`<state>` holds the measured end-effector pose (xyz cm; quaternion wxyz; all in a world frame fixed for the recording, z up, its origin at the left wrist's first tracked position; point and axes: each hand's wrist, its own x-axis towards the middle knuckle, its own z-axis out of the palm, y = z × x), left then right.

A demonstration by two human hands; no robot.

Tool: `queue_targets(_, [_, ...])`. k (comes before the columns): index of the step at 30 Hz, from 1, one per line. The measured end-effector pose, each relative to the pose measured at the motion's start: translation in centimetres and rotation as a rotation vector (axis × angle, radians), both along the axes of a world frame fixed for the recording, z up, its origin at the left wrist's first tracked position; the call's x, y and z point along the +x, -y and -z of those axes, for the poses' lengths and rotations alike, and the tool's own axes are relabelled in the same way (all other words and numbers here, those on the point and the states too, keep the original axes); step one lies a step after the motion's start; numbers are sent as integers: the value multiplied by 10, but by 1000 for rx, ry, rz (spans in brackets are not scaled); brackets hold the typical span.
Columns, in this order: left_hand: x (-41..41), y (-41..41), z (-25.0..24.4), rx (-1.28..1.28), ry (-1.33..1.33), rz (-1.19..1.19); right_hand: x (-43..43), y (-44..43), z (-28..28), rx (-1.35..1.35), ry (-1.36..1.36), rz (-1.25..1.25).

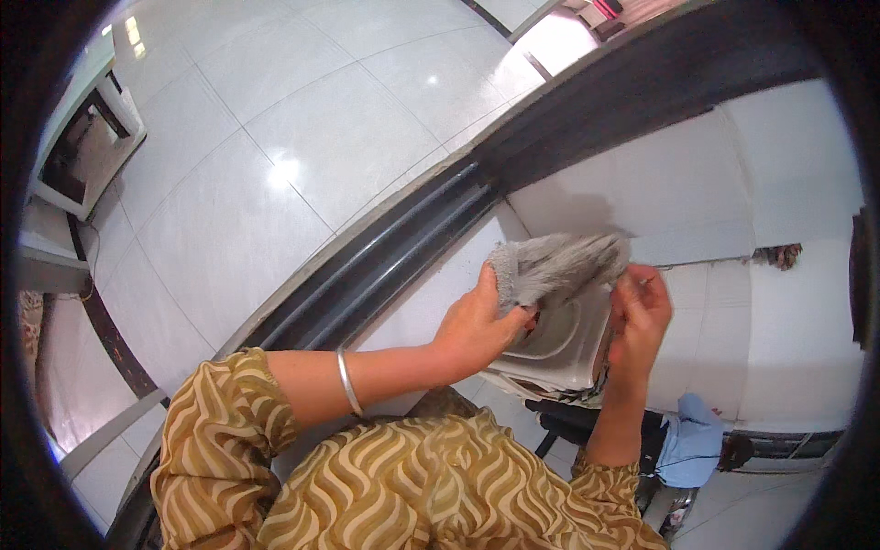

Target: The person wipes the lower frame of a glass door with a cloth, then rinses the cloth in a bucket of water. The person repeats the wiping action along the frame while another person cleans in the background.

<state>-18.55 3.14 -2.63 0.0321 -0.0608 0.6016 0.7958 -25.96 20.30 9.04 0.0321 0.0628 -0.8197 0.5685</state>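
Observation:
A grey, fluffy textile piece (564,265) with a rougher, nubby edge is stretched between my two hands. My left hand (481,326) grips its near left end, fingers tucked beneath it and thumb along the lower edge. At its right end is my right hand (639,302), with bent fingers at the fabric's edge; whether they pinch it is hard to tell. Under the cloth, a white plastic stool (581,354) with a round recess shows in part. Something small and reddish by my left fingertips is mostly hidden.
Dark rails (405,251) run diagonally beside the white surface, with tiled floor (275,137) beyond. A machine-like stand (93,151) is at the far left. At the lower right, a person in a light blue top (691,443) is near. A small brown tuft (784,256) lies at the right.

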Motion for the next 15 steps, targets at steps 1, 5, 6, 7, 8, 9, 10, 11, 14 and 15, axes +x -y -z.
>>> queue_targets(1, [-3,1,-3,32,12,21,-10,9,-9,72,-90,-7])
queue_targets(5, [-9,6,-5,74,57,76,-46,71,-7,621,-803,-204])
queue_targets(6, [-9,6,-4,62,68,82,-50,86,-2,828,-927,-292])
queue_targets(7, [-10,3,0,14,62,61,-54,100,2,1035,-1051,-380])
queue_targets(8, [-12,-2,7,-34,57,39,-58,111,9,1196,-999,-401])
queue_targets(9, [-13,0,4,-78,51,27,-62,118,16,1365,-939,-414])
queue_targets(10, [-13,3,1,-87,47,56,-67,124,22,1533,-874,-424])
queue_targets(11, [-14,4,-1,-66,46,63,-74,129,23,1560,-873,-479])
queue_targets(14, [-13,6,1,-73,14,41,-90,144,34,1620,-855,-649])
queue_targets(15, [-12,8,-1,-68,38,54,-93,148,41,1643,-843,-699])
